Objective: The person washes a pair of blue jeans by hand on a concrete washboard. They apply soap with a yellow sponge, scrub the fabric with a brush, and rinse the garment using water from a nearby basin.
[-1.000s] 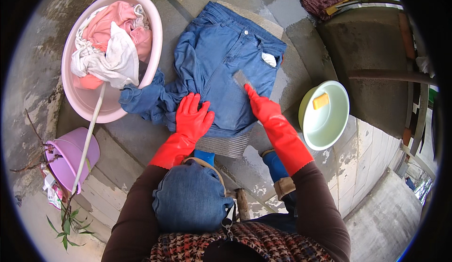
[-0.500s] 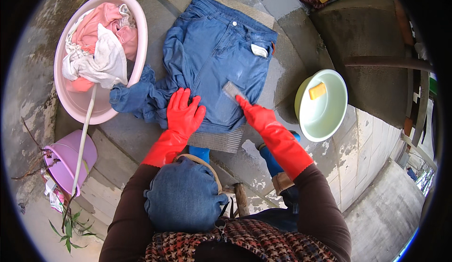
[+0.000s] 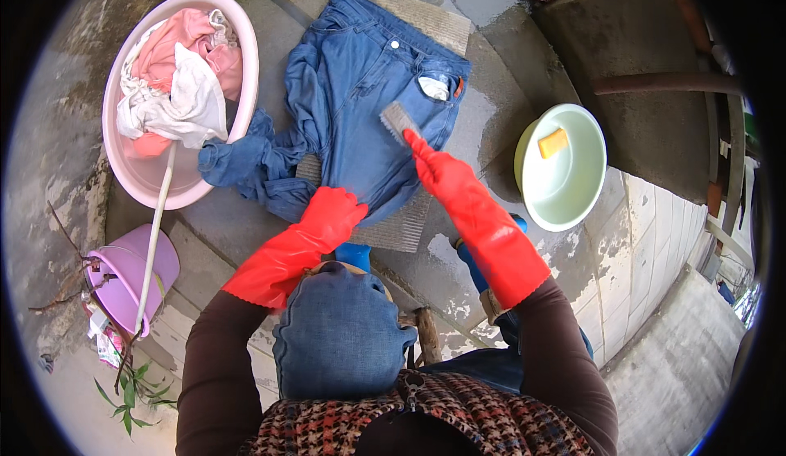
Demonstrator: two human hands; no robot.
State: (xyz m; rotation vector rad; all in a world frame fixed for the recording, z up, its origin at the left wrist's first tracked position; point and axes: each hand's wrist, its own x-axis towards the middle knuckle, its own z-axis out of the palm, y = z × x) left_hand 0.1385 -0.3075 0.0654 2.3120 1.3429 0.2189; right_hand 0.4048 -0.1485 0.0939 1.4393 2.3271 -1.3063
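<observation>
The floor (image 3: 524, 79) is of grey concrete, with wet patches. On it, in the middle, lie blue jeans (image 3: 352, 104), spread over a ribbed board (image 3: 399, 228), which shows at 1 o'clock and between 5 and 6. At 9 o'clock from the jeans there is a pink tub (image 3: 253, 71), filled with pink and white clothes; one bunched jeans leg covers its rim at 5 o'clock. At 8 o'clock stands a purple bucket (image 3: 123, 292), and a pale pole (image 3: 160, 218) crosses before it and the tub. Between 3 and 4 is a green basin (image 3: 565, 186). The left hand (image 3: 332, 214), red-gloved, has its grip clenched on the jeans' lower edge; the right hand (image 3: 434, 165), gloved also, has its grip around a brush (image 3: 395, 119) over the jeans. The smallest is yellow soap (image 3: 553, 143), inside the basin.
</observation>
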